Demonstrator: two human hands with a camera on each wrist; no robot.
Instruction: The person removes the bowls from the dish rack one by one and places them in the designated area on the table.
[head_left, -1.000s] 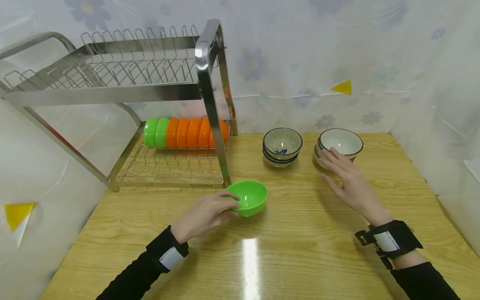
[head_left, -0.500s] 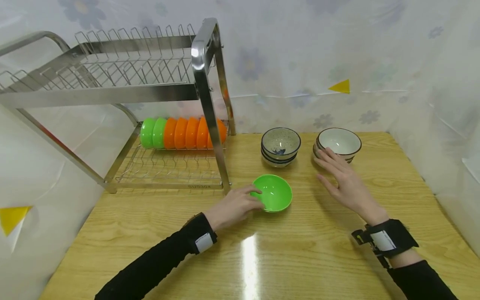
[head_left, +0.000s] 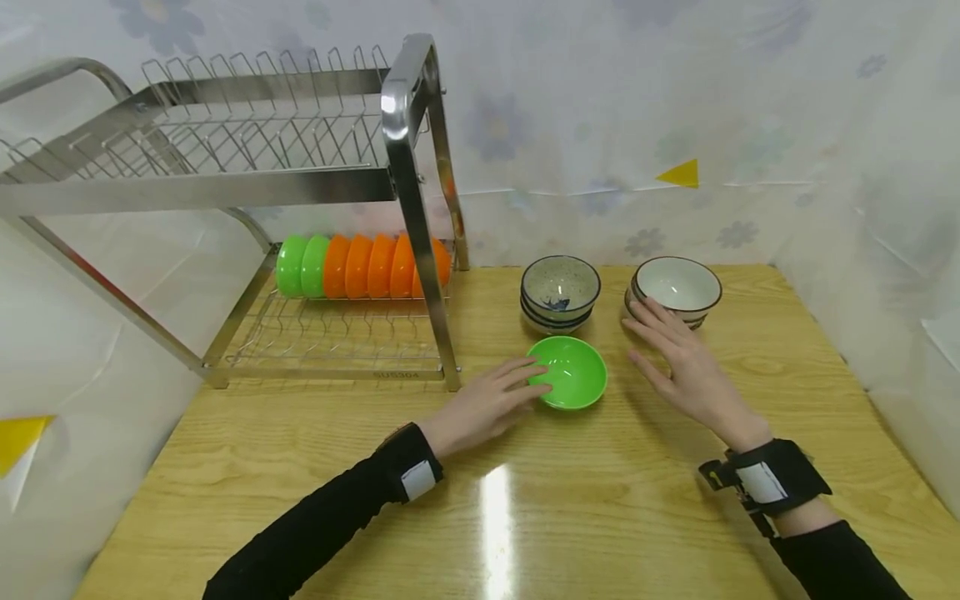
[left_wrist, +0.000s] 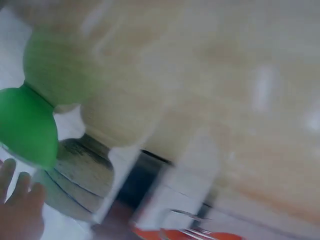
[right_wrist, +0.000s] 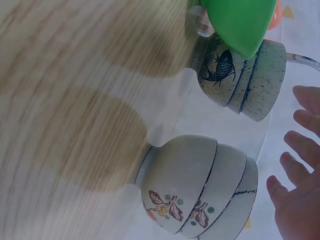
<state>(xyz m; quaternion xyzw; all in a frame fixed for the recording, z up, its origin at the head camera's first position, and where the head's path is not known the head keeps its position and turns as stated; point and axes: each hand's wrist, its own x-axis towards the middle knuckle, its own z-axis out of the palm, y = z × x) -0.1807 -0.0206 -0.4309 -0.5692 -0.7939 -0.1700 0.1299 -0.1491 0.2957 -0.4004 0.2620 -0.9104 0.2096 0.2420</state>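
A bright green bowl (head_left: 576, 377) stands upright on the wooden table, in front of a stack of speckled grey bowls (head_left: 559, 292). My left hand (head_left: 487, 407) is at its left side, fingers loosely extended and overlapping the rim in the head view. That hand (left_wrist: 22, 212) also shows at the corner of the left wrist view, near the green bowl (left_wrist: 30, 130). My right hand (head_left: 693, 375) has its fingers spread at the front of a stack of white dark-rimmed bowls (head_left: 682, 285). In the right wrist view, leaf patterns decorate this white stack (right_wrist: 190, 185).
A two-tier steel dish rack (head_left: 408, 192) occupies the left of the table (head_left: 600, 517). On its lower tier, green bowls (head_left: 291, 267) and several orange bowls (head_left: 360, 267) stand on edge in a row. A patterned sheet (head_left: 555, 108) hangs behind.
The left hand has moved right with the green bowl, from beside the rack to in front of the grey stack, and its fingers have loosened. The right hand has hardly moved.
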